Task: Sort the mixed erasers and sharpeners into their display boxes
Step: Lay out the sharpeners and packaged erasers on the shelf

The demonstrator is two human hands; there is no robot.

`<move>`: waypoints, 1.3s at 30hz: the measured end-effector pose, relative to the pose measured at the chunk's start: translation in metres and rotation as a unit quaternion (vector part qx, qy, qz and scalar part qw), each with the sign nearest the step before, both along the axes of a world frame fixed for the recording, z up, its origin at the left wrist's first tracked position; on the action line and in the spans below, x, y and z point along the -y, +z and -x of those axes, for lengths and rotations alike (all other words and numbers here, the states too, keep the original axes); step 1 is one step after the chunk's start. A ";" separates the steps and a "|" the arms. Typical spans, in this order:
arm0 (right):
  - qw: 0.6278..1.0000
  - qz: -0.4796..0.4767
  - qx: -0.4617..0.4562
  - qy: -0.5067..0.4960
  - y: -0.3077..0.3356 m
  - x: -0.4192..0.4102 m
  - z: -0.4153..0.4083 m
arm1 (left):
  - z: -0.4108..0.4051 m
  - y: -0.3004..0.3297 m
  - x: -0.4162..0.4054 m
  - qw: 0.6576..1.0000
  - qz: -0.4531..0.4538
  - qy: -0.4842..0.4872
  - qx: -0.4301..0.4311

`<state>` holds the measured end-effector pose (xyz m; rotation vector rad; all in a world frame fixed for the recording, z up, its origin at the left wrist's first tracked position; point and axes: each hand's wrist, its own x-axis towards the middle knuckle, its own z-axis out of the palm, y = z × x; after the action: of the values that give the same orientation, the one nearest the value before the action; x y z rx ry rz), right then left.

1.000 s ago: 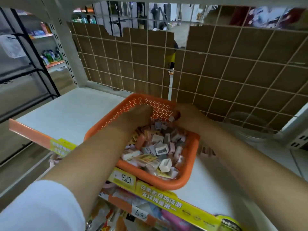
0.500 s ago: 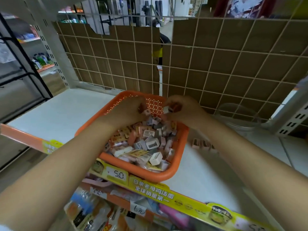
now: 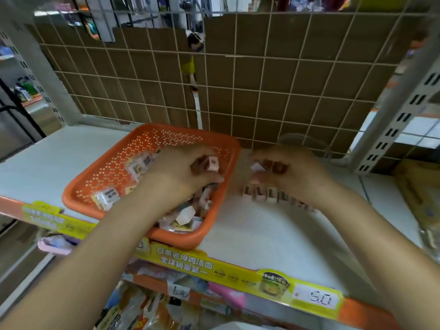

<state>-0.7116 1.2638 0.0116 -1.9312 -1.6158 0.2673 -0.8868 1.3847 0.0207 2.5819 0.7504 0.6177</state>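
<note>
Pinching a pink sharpener w/ my left hand over the orange basket of mixed erasers & sharpeners. Right hand grips a small white piece above the row of sharpeners on the shelf, just beside the basket.

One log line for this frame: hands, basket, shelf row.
left hand: holds pink sharpener over orange basket | right hand: pinches small pieces above row on shelf | stage: sorting
</note>
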 end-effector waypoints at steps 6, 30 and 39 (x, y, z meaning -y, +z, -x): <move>0.995 0.019 -0.022 -0.096 0.000 0.051 -0.044 | -0.035 -0.003 0.041 0.997 -0.006 -0.046 0.064; 0.962 0.234 0.055 -0.129 -0.068 0.121 -0.115 | -0.099 -0.084 0.111 0.990 0.122 -0.051 -0.046; 0.979 0.126 -0.027 -0.157 -0.054 0.125 -0.110 | -0.121 -0.080 0.125 0.994 0.056 -0.084 -0.048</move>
<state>-0.6018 1.1385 -0.0421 -2.3143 -1.2656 0.4041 -0.7655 1.2597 -0.0596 2.5519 0.5721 0.3922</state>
